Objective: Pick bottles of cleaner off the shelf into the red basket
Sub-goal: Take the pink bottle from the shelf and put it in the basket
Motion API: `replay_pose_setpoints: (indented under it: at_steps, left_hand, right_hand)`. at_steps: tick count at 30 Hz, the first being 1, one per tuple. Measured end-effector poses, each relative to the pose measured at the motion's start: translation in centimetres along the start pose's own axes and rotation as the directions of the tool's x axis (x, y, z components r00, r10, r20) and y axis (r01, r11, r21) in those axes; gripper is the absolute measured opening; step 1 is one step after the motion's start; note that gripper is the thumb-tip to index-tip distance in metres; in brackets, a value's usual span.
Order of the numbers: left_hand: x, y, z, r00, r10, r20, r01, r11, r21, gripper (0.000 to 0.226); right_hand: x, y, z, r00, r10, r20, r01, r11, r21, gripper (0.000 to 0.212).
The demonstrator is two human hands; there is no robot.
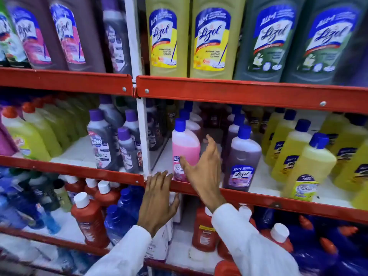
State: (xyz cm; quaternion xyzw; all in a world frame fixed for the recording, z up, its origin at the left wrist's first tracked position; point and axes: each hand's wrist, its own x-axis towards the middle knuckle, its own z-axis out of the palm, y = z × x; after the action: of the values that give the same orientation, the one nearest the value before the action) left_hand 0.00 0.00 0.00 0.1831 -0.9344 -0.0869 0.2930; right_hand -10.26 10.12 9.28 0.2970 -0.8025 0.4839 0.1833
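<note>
A pink bottle of cleaner (185, 145) with a blue cap stands at the front of the middle shelf. My right hand (205, 170) is open, fingers spread, right beside it, thumb across its lower label and fingers behind its right side. A purple Lizol bottle (242, 159) stands just right of that hand. My left hand (157, 202) is open, its fingertips resting on the red edge of the middle shelf (111, 174) below and left of the pink bottle. Both arms wear white sleeves. The red basket is out of view.
Yellow bottles (304, 156) fill the right of the middle shelf, grey purple-capped ones (103, 142) the left. Large Lizol bottles (169, 36) stand on the top shelf. Red bottles (89, 220) and blue ones crowd the lower shelf. A white upright post (142, 126) divides the bays.
</note>
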Motion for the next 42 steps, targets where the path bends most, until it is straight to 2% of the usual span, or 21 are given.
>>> replay_pose_setpoints:
  at_steps: [3, 7, 11, 15, 17, 18, 19, 20, 21, 22, 23, 27, 29, 31, 33, 34, 36, 38, 42]
  left_hand:
    - [0.0, -0.8, 1.3, 1.0, 0.002, 0.023, -0.002, 1.0, 0.008, 0.058]
    - [0.1, -1.0, 1.5, 1.0, 0.006, 0.029, -0.005, 0.999, -0.041, 0.055]
    - [0.0, -1.3, 1.6, 0.999, 0.041, 0.023, -0.041, 0.999, -0.034, 0.056]
    - [0.5, -1.0, 2.1, 0.999, 0.042, 0.021, -0.04, 0.998, -0.05, 0.054]
    - [0.9, -0.7, 2.2, 0.998, 0.051, 0.034, -0.05, 0.997, -0.051, 0.053]
    - [1.0, -0.5, 2.3, 0.998, 0.06, 0.036, -0.058, 0.997, -0.053, 0.052]
    - [1.0, -0.4, 2.5, 0.997, 0.067, 0.032, -0.065, 0.996, -0.06, 0.05]
    - [1.0, -0.4, 2.7, 0.997, 0.073, 0.024, -0.071, 0.995, -0.072, 0.049]
    - [1.0, -0.5, 2.8, 0.997, 0.069, 0.032, -0.066, 0.994, -0.081, 0.049]
    - [1.1, -0.6, 3.0, 0.997, 0.059, 0.048, -0.055, 0.995, -0.084, 0.05]
    - [1.2, -0.7, 3.1, 0.996, 0.049, 0.069, -0.043, 0.996, -0.081, 0.05]
    - [1.3, -0.6, 3.2, 0.996, 0.028, 0.085, -0.022, 0.997, -0.075, 0.048]
    - [1.3, -0.3, 3.0, 0.998, 0.03, 0.056, -0.025, 0.997, -0.079, 0.044]
    - [1.4, -0.1, 2.9, 0.999, 0.027, 0.035, -0.024, 0.996, -0.083, 0.041]
    - [1.4, 0.1, 2.8, 1.0, 0.015, 0.026, -0.013, 0.996, -0.086, 0.04]
    - [1.4, 0.2, 2.7, 1.0, 0.015, 0.024, -0.013, 0.996, -0.086, 0.04]
    - [1.4, 0.4, 2.4, 0.999, 0.023, 0.024, -0.022, 0.997, -0.073, 0.041]
    - [1.4, 0.6, 1.8, 0.998, 0.015, 0.053, -0.01, 0.996, -0.093, 0.047]
    - [0.3, 2.6, -0.9, 0.991, 0.027, 0.132, 0.011, 0.961, -0.276, 0.073]
  right_hand:
    - [0.2, -1.3, 2.9, 0.987, 0.153, -0.043, -0.149, 0.985, 0.09, 0.105]
    - [0.9, -1.4, 4.7, 0.972, 0.224, -0.076, -0.199, 0.95, 0.242, 0.095]
    - [1.1, -1.4, 3.5, 0.967, 0.204, -0.154, -0.138, 0.924, 0.356, 0.09]
    - [1.4, -2.3, -0.7, 0.966, 0.113, -0.234, 0.019, 0.867, 0.498, 0.083]
    - [2.0, -2.1, -2.7, 0.984, 0.091, -0.154, 0.04, 0.729, 0.683, 0.076]
    - [2.3, -1.8, -3.6, 0.995, 0.079, -0.062, 0.004, 0.583, 0.812, 0.073]
    - [2.3, -1.6, -4.3, 0.996, 0.039, 0.076, -0.086, 0.371, 0.925, 0.072]
    - [2.4, -1.5, -5.0, 0.975, -0.049, 0.217, -0.206, 0.163, 0.965, 0.074]
    - [2.3, -1.6, -5.7, 0.939, -0.154, 0.306, -0.308, 0.008, 0.951, 0.074]
    - [2.3, -1.7, -6.4, 0.91, -0.238, 0.341, -0.365, -0.065, 0.929, 0.071]
    - [2.3, -1.8, -7.0, 0.889, -0.297, 0.348, -0.39, -0.094, 0.916, 0.068]
    - [2.3, -1.9, -8.9, 0.849, -0.389, 0.357, -0.42, -0.088, 0.903, 0.069]
    - [2.0, -1.6, -9.4, 0.888, -0.315, 0.335, -0.36, -0.025, 0.933, 0.07]
    - [1.3, -1.5, -10.1, 0.956, -0.16, 0.244, -0.208, 0.213, 0.955, 0.067]
    - [0.4, -1.9, -10.6, 0.994, -0.058, 0.096, -0.057, 0.479, 0.876, 0.073]
    - [0.1, -2.1, -10.8, 0.999, -0.043, 0.027, 0.002, 0.568, 0.823, 0.079]
    - [-0.6, -2.2, -11.1, 0.999, -0.032, -0.042, 0.052, 0.656, 0.753, 0.087]
    - [-1.2, -1.9, -11.6, 0.999, -0.013, -0.047, 0.042, 0.693, 0.72, 0.088]
    - [-2.7, 0.1, -13.5, 1.0, 0.01, -0.012, -0.001, 0.784, 0.621, 0.085]
